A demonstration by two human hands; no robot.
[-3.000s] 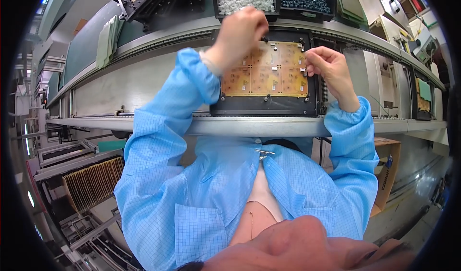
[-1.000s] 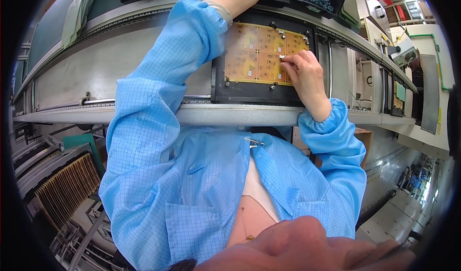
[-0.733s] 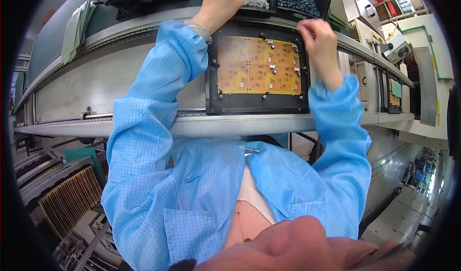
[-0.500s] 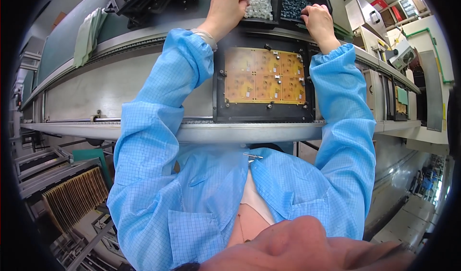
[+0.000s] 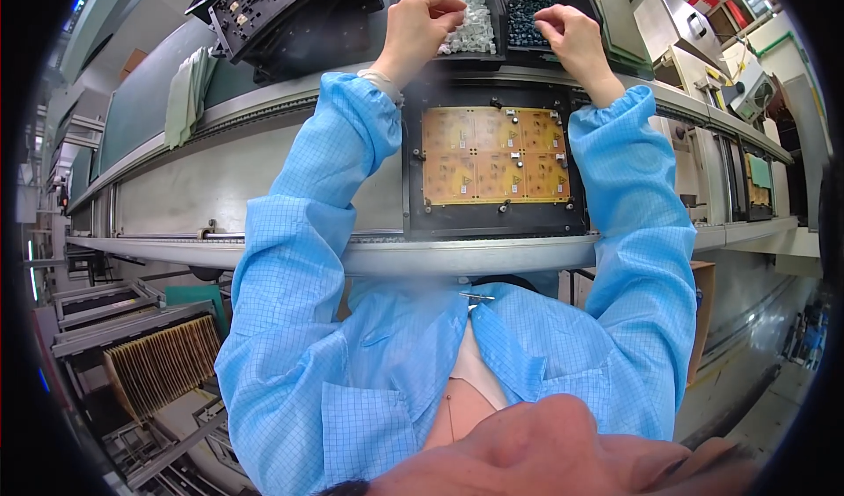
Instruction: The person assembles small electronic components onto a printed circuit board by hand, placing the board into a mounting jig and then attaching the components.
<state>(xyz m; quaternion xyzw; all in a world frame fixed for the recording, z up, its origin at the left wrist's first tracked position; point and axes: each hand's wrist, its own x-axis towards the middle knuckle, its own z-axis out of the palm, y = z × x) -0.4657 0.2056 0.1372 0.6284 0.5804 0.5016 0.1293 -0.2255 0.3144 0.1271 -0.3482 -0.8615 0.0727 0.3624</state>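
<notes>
My left hand (image 5: 417, 37) is at the white plastic parts (image 5: 476, 30), heaped in a black bin at the far side. Its thumb and fingers are drawn together, and I cannot make out what is in them. At the neighbouring bin of dark blue small parts (image 5: 523, 28), my right hand (image 5: 576, 46) has its thumb and forefinger pinched; anything between them is too small to name. Between my forearms lies an amber circuit board panel (image 5: 494, 166), held in a black carrier frame (image 5: 536, 220) with small posts around its edge. Several small components sit on the panel.
The carrier sits on a metal conveyor with a front rail (image 5: 475, 255). A black fixture (image 5: 272, 13) stands at the far left, near a pale green cloth (image 5: 189, 96) hanging over the rail. A rack of brown boards (image 5: 164, 366) is at the lower left.
The whole view has shifted, so the scene sits lower and more to the right. My right hand has moved leftward over the dark blue parts. My left hand stays by the white parts.
</notes>
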